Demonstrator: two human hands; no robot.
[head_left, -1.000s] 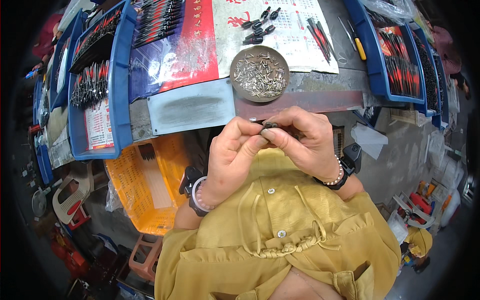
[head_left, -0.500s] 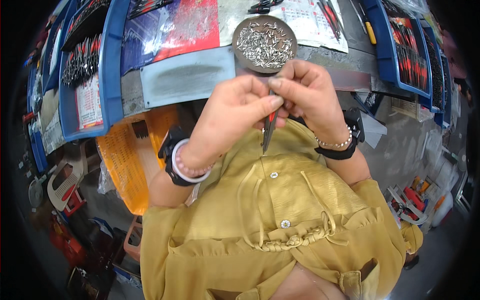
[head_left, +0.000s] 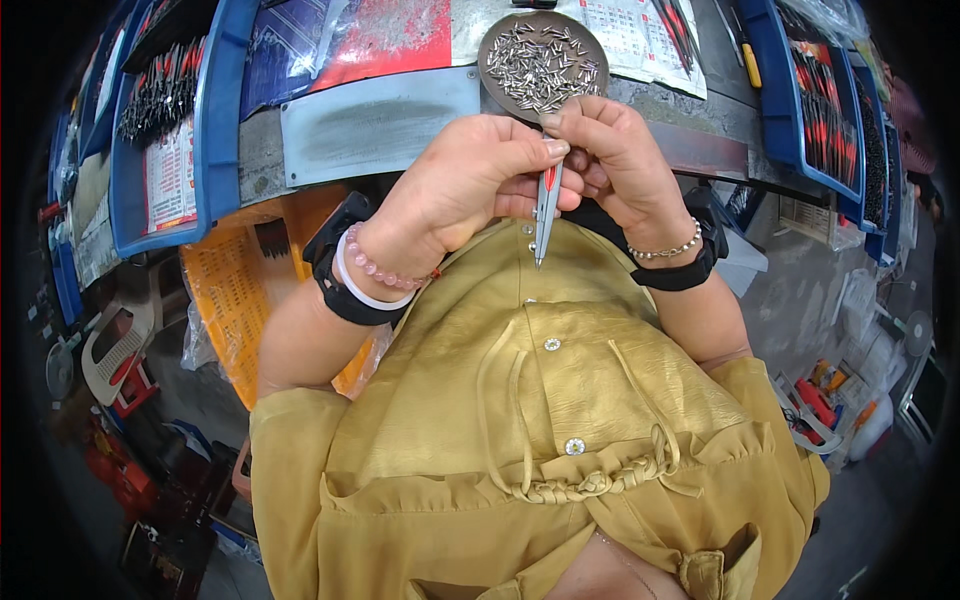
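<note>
A slim pointed tool [head_left: 546, 212], grey with a red inset and shaped much like a folded drawing compass, hangs point-down before my body. My left hand [head_left: 490, 165] is closed on its upper part, thumb across it. My right hand [head_left: 615, 150] is also closed, thumb and forefinger pinched at the tool's top end; anything small between those fingertips is hidden. Just beyond both hands stands a round brown bowl [head_left: 488, 70] holding many small silvery metal pins [head_left: 540, 65].
Blue bins flank the bench: the left bin [head_left: 222, 130] and the right bin [head_left: 783, 100] hold red-and-black pointed tools. A grey-blue plate [head_left: 375, 125] lies left of the bowl. A yellow-handled tool [head_left: 750, 65] lies at right. Below the bench is an orange basket [head_left: 225, 300].
Both hands and the tool appear higher in the picture, and the bowl and bench edge have shifted up too. The tool is turned so its grey side shows more. Both hands stay closed.
</note>
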